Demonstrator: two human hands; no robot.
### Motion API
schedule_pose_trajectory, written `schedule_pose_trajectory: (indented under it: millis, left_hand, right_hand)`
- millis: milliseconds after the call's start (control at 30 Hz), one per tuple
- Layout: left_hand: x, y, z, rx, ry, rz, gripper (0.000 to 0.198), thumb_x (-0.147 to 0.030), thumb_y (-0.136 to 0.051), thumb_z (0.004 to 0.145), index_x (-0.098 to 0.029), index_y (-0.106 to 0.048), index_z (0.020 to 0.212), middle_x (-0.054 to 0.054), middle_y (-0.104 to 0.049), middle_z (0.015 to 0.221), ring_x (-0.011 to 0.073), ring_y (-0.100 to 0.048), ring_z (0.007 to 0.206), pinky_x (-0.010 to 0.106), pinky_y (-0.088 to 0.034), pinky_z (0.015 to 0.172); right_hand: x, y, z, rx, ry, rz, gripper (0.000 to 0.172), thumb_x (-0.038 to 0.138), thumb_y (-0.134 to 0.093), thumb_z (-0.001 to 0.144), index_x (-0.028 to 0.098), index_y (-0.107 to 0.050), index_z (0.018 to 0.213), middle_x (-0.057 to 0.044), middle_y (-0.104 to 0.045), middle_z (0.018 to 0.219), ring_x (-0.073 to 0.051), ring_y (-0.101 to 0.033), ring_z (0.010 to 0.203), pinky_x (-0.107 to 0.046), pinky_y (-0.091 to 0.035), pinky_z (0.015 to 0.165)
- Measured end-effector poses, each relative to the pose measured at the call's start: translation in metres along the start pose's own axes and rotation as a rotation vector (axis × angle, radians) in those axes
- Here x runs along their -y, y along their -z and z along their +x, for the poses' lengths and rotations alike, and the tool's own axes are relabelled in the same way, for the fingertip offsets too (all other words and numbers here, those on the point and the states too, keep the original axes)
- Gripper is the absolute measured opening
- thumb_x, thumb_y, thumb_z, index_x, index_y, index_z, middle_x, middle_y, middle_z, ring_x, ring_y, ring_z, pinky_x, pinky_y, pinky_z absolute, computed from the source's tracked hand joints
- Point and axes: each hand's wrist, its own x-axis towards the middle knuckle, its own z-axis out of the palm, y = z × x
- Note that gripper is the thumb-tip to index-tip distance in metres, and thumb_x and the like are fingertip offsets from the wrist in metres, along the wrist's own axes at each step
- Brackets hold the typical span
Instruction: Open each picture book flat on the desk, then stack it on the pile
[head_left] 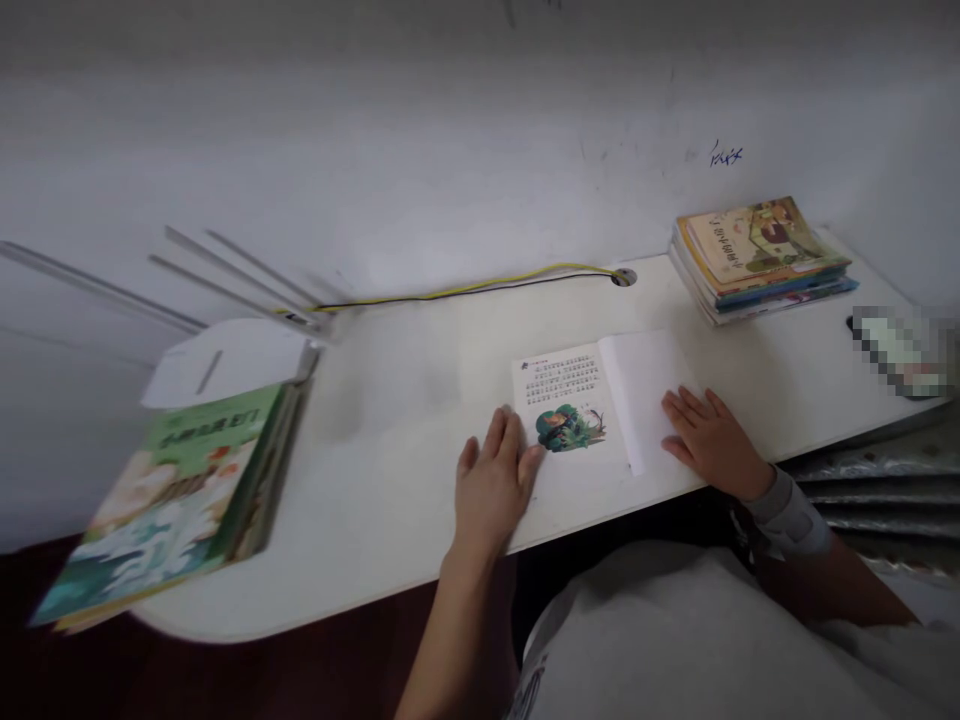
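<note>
An open picture book (574, 480) lies flat on the white desk in front of me. Its left page has lines of printed text above a coloured drawing of green plants; the right page looks blank white. My left hand (495, 480) rests at the left page's outer edge, fingers stretched out and touching the paper. On the right page's outer side lies my right hand (709, 440), palm down with its fingers spread. A grey band circles my right wrist. Neither hand grips anything.
Stacked books (761, 265) stand at the desk's back right, near a pixelated phone-like object (900, 350). A book pile (172, 490) overhangs the left end, with a white router (232, 355) behind it. Yellow and black cables (450, 293) run along the wall to a desk hole (624, 278).
</note>
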Motion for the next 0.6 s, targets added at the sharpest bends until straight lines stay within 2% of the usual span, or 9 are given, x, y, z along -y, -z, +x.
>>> schedule_pose_trajectory:
  millis: [167,367,500,600]
  left_hand:
    - [-0.003,0.002,0.001,-0.01,0.024,0.019,0.055,-0.042,-0.027,0.095,-0.009,-0.045,0.136,0.02,-0.042,0.145,0.0275,-0.042,0.134,0.05,-0.032,0.108]
    - [-0.011,0.004,-0.008,-0.061,0.042,0.044,0.051,-0.043,-0.031,0.095,-0.014,-0.053,0.13,0.018,-0.046,0.143,0.0297,-0.052,0.124,0.054,-0.032,0.107]
    - [-0.008,0.012,-0.004,-0.069,0.027,0.024,0.048,-0.037,-0.027,0.096,-0.014,-0.057,0.125,0.016,-0.05,0.14,0.0287,-0.053,0.124,0.054,-0.031,0.108]
    - [0.006,0.021,0.015,-0.049,-0.045,-0.007,0.045,-0.03,-0.026,0.095,-0.015,-0.058,0.123,0.014,-0.05,0.141,0.0263,-0.047,0.13,0.051,-0.032,0.109]
  right_hand:
    - [0.012,0.003,0.001,-0.026,0.016,-0.026,0.048,0.038,-0.043,0.095,0.004,-0.054,0.127,-0.022,-0.054,0.134,-0.031,-0.048,0.127,-0.053,-0.034,0.106]
    - [0.017,0.004,0.004,-0.05,-0.057,-0.061,0.046,0.037,-0.044,0.095,0.004,-0.056,0.124,-0.023,-0.057,0.13,-0.033,-0.052,0.122,-0.054,-0.035,0.103]
    - [0.008,0.012,0.024,-0.036,-0.033,-0.019,0.038,0.03,-0.039,0.096,0.008,-0.057,0.122,-0.02,-0.061,0.126,-0.029,-0.053,0.122,-0.05,-0.037,0.102]
    - [-0.01,0.014,0.051,-0.012,0.069,0.008,0.037,0.027,-0.038,0.096,0.011,-0.055,0.125,-0.017,-0.05,0.139,-0.027,-0.045,0.13,-0.047,-0.037,0.103]
